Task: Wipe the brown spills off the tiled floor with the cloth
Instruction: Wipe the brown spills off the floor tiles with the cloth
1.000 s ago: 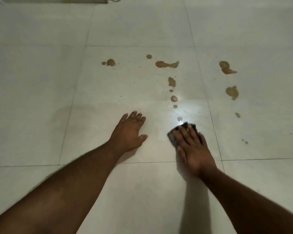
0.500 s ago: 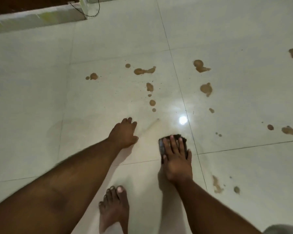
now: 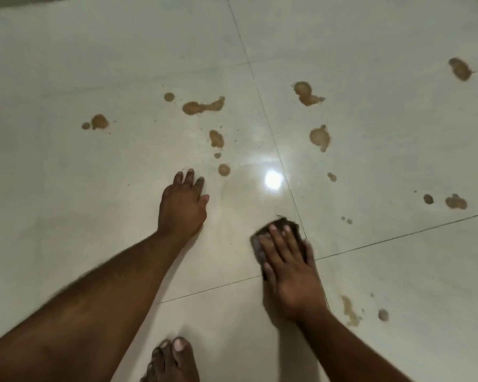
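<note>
The right hand (image 3: 289, 274) presses straight fingers (image 3: 276, 241) flat on the dark crumpled cloth (image 3: 280, 226), at a grout crossing of the pale tiled floor (image 3: 66, 202). The nearest round brown spill (image 3: 224, 170) lies ahead and to the left, its line of blots running away from the fingers. The left hand (image 3: 181, 205) rests spread on the tile, nearer that spill but holding nothing.

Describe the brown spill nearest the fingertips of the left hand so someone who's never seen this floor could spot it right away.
Find the bright light reflection on the glossy tiled floor. Just to its left, ahead of the left hand, which rests flat on the tile, lies a small round brown spot. It ends a short trail running down from an oval blotch past a tiny dot; it alone is neatly circular.
</note>
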